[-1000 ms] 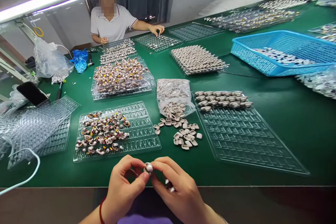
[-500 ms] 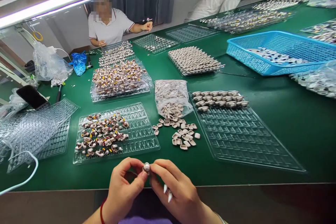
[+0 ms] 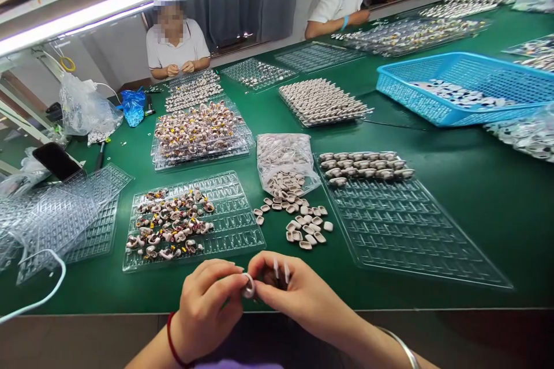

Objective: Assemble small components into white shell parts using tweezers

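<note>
In front of me, my left hand point(image 3: 212, 300) pinches a small beige rounded earbud part point(image 3: 248, 286) between thumb and fingers. My right hand point(image 3: 294, 291) is closed on the same part from the other side, fingertips meeting the left ones. Two white pointed tips point(image 3: 281, 271) show among the right hand's curled fingers; what they belong to is hidden. Beyond the left hand lies a clear tray point(image 3: 236, 207) partly filled with beige earbud parts point(image 3: 173, 222) bearing red and yellow bits. Loose beige oval shells point(image 3: 307, 225) lie past the right hand, spilling from a plastic bag point(image 3: 283, 150).
Right of the shells, a clear tray point(image 3: 415, 230) carries several rows of closed pieces point(image 3: 366, 167) at its far end. Stacked filled trays point(image 3: 199, 132), a blue basket point(image 3: 450, 109) and a phone point(image 3: 58, 162) stand farther off. Two people in white shirts point(image 3: 177, 40) sit across the table.
My hands have turned the earbud part, so a ring-like edge now shows. My right hand has rolled over, bringing the white tips upward. The person opposite has drawn both hands together.
</note>
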A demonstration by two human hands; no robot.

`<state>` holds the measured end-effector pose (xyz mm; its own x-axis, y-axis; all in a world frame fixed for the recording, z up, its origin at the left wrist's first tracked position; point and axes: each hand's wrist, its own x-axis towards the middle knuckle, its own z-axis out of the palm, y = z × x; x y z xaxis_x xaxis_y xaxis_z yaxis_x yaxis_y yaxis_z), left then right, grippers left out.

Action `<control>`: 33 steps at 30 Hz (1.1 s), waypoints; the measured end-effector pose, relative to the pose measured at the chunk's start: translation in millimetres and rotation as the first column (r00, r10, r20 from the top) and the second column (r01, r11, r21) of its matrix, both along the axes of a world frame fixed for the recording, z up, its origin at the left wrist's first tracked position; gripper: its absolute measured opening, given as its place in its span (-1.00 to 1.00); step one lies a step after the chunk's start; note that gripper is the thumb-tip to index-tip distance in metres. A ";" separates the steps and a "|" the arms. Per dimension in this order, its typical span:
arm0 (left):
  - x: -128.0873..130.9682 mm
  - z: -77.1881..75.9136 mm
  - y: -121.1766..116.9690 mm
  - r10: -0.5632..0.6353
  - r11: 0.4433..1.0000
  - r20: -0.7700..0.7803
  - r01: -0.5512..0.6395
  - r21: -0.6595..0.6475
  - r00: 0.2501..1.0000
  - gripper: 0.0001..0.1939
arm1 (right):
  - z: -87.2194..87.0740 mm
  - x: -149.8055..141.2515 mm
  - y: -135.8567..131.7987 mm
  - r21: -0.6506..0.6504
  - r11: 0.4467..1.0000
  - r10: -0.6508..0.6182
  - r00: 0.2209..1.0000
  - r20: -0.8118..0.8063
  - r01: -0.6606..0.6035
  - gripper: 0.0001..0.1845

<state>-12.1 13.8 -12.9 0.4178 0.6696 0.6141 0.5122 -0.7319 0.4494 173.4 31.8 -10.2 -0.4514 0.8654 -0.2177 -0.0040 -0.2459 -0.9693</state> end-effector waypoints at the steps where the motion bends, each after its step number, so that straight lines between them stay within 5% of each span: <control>1: -1.0 -0.2 -0.2 -0.006 1.000 -0.023 0.006 0.003 1.000 -0.63 | 0.8 0.6 1.7 -0.043 0.999 0.019 1.000 -0.024 -0.020 -0.82; 12: 3.4 5.4 -3.9 0.060 0.997 -0.105 -0.055 0.050 0.993 -0.64 | 7.4 0.3 7.3 -0.329 0.944 -0.015 0.995 -0.096 -0.018 -0.70; 22: -1.0 1.8 -4.2 0.004 0.999 0.011 -0.003 -0.048 1.000 -0.66 | 1.0 -2.6 6.1 -0.508 0.860 -0.117 0.958 -0.261 -0.034 -0.61; 33: 6.5 1.3 -10.2 0.060 0.983 0.129 -0.036 -0.180 0.990 -0.66 | 1.6 0.3 4.8 -0.436 0.898 -0.009 0.986 -0.165 -0.065 -0.67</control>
<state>-5.6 3.6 -11.6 0.3050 0.7895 0.5326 0.4713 -0.6111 0.6360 173.8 36.6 -8.6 -0.5344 0.6846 -0.4957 -0.1348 -0.6480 -0.7496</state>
